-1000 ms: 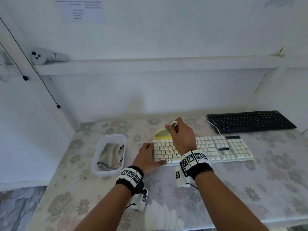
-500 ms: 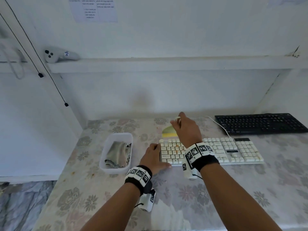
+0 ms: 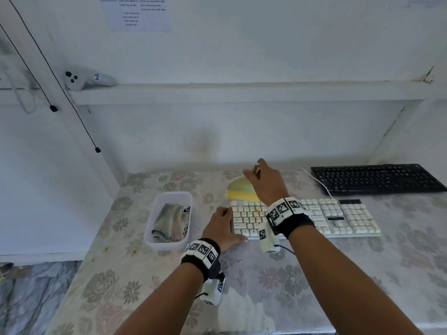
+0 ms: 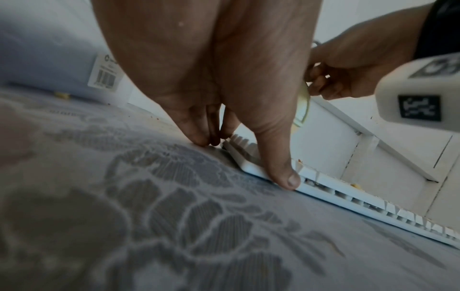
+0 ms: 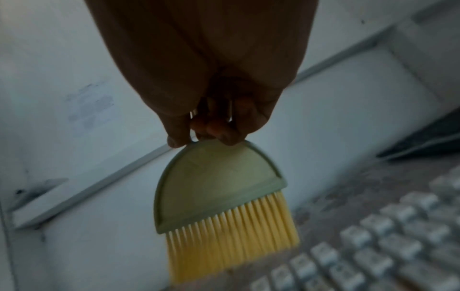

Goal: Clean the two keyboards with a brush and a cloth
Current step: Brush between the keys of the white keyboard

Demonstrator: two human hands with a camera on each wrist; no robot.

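Note:
A white keyboard (image 3: 338, 217) lies in front of me on the flowered table, with orange crumbs (image 3: 257, 209) on its left keys. My left hand (image 3: 223, 224) braces its left front corner. The thumb (image 4: 283, 173) presses on the front edge and the fingers (image 4: 199, 135) touch the table at the left end. My right hand (image 3: 264, 182) grips the handle of a pale green brush (image 5: 216, 193) with yellow bristles (image 3: 242, 195), which point at the keyboard's far left edge. A black keyboard (image 3: 377, 178) lies at the back right. The grey cloth (image 3: 170, 221) is crumpled in a clear plastic tub.
The clear plastic tub (image 3: 167, 245) stands left of the white keyboard. The white keyboard's cable (image 3: 319, 182) runs toward the back wall beside the black keyboard. A white shelf (image 3: 242, 93) overhangs the table, with a controller (image 3: 84, 79) on it. A black cord (image 3: 72, 105) hangs at the left.
My right hand has carried the brush a little away from me, from the top key rows to the white keyboard's far edge. My left hand has stayed at the corner.

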